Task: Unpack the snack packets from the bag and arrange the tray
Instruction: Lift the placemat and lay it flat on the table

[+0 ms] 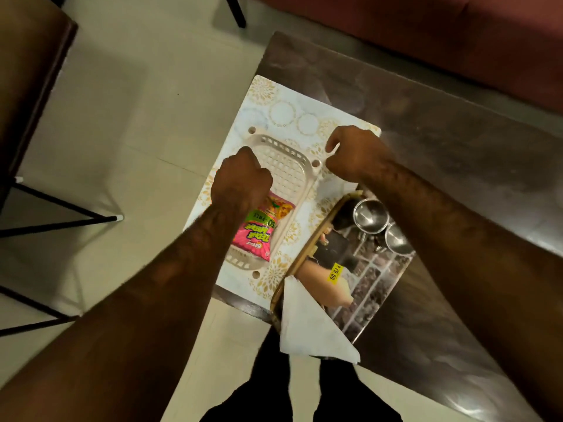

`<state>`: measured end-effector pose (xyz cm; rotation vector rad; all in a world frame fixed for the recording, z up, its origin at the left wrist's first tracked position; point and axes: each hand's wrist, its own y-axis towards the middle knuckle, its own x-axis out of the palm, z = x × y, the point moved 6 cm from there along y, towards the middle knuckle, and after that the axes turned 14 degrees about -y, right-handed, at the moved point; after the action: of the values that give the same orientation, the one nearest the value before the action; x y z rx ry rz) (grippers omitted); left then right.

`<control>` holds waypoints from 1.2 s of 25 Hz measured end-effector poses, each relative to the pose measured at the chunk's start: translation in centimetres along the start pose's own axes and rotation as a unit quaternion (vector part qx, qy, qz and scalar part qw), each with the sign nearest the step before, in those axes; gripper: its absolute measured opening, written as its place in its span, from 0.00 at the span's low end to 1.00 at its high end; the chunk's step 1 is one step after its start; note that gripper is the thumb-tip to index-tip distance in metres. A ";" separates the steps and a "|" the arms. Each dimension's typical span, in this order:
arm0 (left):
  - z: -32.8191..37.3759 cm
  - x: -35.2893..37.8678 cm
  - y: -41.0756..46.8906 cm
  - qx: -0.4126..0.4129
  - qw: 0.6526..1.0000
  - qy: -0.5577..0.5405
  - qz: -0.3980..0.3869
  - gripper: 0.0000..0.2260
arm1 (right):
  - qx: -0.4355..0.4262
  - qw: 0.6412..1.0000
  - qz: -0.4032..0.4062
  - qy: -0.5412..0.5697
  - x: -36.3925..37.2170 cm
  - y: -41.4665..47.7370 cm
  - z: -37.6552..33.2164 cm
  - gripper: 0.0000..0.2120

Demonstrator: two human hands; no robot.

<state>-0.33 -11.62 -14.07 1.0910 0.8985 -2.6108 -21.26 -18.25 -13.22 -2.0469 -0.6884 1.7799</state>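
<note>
Head view: a white slotted tray lies on a patterned mat on the dark table. A pink snack packet rests in the tray's near end. The left hand is curled over the tray's left rim. The right hand is curled just beside the tray's far right corner. Whether either hand grips anything cannot be told.
</note>
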 end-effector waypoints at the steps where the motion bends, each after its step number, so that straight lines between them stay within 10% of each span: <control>1: -0.3 -0.5 0.8 0.001 1.000 -0.004 0.013 0.09 | 0.007 1.000 -0.002 -0.014 0.3 1.3 0.3 0.21; 10: -3.9 -1.9 3.4 -0.038 0.999 0.023 -0.028 0.13 | 0.127 0.989 -0.068 -0.025 3.5 2.6 2.8 0.34; 20: -7.3 -2.8 5.2 -0.096 0.993 0.004 -0.064 0.17 | 0.061 0.995 -0.044 -0.072 0.9 7.8 2.8 0.54; 30: -6.0 -0.9 4.6 -0.051 0.995 0.052 -0.065 0.17 | 0.062 0.988 -0.012 -0.140 0.8 9.1 2.2 0.54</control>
<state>5.61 -11.82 -18.90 1.1873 1.1480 -2.5963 -22.09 -25.38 -19.24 -1.7193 -0.6579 2.0638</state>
